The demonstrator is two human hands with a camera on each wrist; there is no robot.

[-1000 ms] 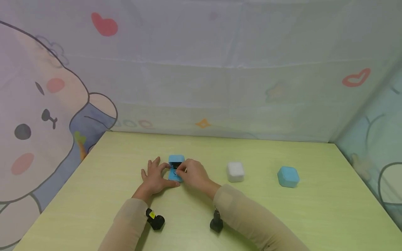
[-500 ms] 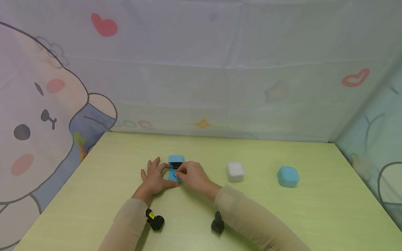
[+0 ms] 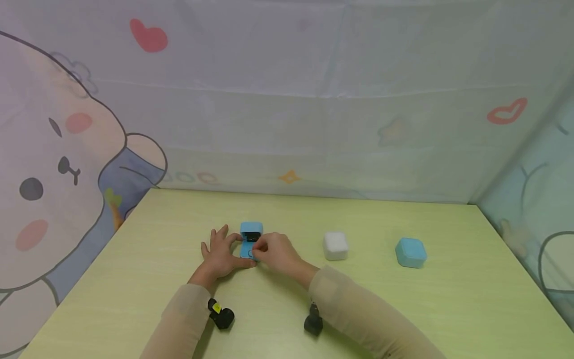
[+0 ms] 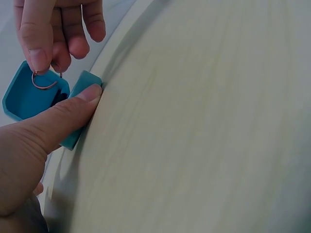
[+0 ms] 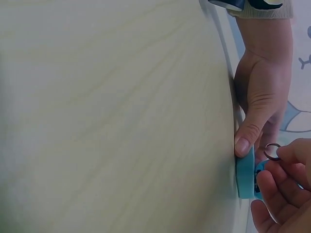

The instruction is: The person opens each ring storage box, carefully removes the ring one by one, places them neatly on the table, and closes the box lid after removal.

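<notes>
With our left hand (image 3: 220, 257) we grip the open blue box (image 3: 251, 227) by thumb and index finger, the others spread over the table (image 3: 381, 319) — and our right hand (image 3: 277, 253) pinches a ring (image 4: 43, 89) right at its base. Farther right, a white box (image 3: 336, 246) and a second blue box (image 3: 411, 253) stand apart.

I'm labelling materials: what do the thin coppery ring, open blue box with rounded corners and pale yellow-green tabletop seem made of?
Coppery ring: probably polished metal, from its sheen.
Blue box: likely satin plastic, its walls smooth and evenly coloured.
Yellow-green tabletop: perhaps matte wood or laminate; faint grain streaks show, but not which.
</notes>
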